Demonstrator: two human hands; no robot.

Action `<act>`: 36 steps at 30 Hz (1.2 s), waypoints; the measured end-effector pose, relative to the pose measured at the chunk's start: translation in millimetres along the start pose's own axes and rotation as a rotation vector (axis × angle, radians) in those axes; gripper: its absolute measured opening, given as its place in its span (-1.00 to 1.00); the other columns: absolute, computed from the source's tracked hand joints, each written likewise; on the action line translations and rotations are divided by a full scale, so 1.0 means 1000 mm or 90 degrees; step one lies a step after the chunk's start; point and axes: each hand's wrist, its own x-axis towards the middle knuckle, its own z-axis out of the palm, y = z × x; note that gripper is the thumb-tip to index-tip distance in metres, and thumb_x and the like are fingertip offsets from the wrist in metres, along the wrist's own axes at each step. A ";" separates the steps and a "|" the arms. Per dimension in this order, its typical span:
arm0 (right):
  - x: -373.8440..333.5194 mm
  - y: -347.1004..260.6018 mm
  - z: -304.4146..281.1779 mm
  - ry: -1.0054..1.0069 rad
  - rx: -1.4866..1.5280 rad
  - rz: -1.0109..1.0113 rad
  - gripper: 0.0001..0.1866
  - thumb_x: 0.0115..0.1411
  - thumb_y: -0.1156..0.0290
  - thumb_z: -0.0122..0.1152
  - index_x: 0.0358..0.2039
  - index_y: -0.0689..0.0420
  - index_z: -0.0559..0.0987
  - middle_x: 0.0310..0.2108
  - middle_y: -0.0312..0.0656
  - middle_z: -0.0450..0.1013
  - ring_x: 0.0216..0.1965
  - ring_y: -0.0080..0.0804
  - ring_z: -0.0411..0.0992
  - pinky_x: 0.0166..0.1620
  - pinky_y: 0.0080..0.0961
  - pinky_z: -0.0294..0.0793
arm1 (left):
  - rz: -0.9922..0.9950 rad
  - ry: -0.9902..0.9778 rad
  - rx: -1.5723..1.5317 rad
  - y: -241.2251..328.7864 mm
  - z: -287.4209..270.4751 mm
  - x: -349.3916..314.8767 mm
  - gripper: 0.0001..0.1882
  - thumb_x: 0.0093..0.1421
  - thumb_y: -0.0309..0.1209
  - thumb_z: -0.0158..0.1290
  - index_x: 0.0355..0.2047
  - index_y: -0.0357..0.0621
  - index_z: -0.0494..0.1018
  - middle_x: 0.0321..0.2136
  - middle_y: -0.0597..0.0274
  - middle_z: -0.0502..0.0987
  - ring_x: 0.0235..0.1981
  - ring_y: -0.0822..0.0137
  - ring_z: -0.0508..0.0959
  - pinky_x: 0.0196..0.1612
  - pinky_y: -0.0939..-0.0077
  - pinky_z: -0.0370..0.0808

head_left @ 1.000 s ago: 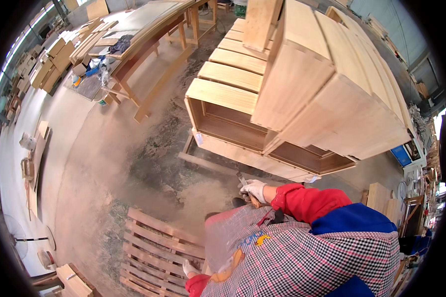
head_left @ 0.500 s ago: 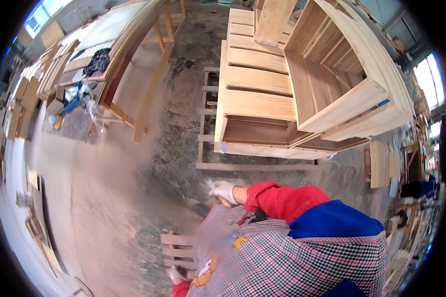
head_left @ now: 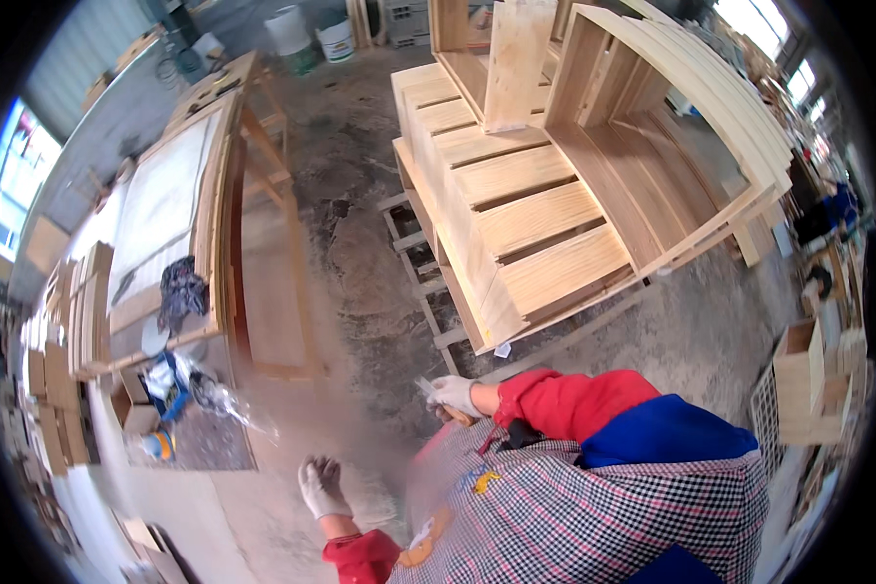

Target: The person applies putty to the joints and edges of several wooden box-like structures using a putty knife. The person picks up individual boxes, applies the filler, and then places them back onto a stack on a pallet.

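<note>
My right hand (head_left: 453,393), in a white glove, is closed in front of my checked apron (head_left: 594,506). It grips a small hand tool (head_left: 425,386) whose pale, flat tip sticks out past the fingers. A brownish part shows below the glove; its exact kind is too small to tell. My left hand (head_left: 323,487), gloved with a greyish palm, is raised at the lower middle, its fingers loosely bent and nothing seen in them. Ahead of the right hand lies a pale wooden cabinet frame (head_left: 501,292) with slatted boards, resting on a wooden pallet (head_left: 428,289).
An open wooden carcass (head_left: 642,195) and an upright board (head_left: 512,68) stand on the frame. A workbench (head_left: 165,195) runs along the left, a dark cloth (head_left: 182,292) on it. Nearer is a low surface with plastic wrap (head_left: 209,389). Buckets (head_left: 336,41) stand at the far end.
My view has turned, so the cabinet frame now appears angled and the workbench nearer. My left hand has risen from beside the low slatted piece. The right hand keeps its grip.
</note>
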 end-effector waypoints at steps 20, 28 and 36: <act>0.078 -0.184 0.022 0.388 0.306 -0.241 -0.65 0.14 0.47 0.06 -0.04 0.16 0.34 -0.40 -0.18 0.46 -0.61 -0.43 0.42 -0.54 -0.44 0.48 | -0.075 -0.579 0.199 0.154 0.294 0.334 -0.75 0.31 -0.44 -0.11 -0.03 -0.23 0.30 -0.29 0.14 0.42 -0.31 0.30 0.49 -0.16 0.37 0.53; 0.089 -0.214 -0.039 0.439 0.427 -0.340 -0.67 0.23 0.30 0.07 -0.03 0.16 0.41 -0.47 -0.14 0.48 -0.61 -0.36 0.45 -0.60 -0.42 0.48 | 0.071 -0.893 0.417 0.091 0.468 0.340 -0.75 0.27 -0.47 -0.06 -0.05 -0.24 0.38 -0.25 0.14 0.51 -0.25 0.34 0.52 -0.14 0.42 0.52; 0.057 -0.232 -0.026 0.578 0.502 -0.480 -0.62 0.28 0.35 -0.01 0.11 0.09 0.36 -0.33 -0.18 0.49 -0.46 -0.38 0.48 -0.44 -0.41 0.53 | -0.013 -1.210 0.323 0.072 0.666 0.249 -0.64 0.25 -0.52 0.00 0.05 -0.31 0.30 -0.15 0.18 0.45 -0.13 0.38 0.47 -0.01 0.50 0.44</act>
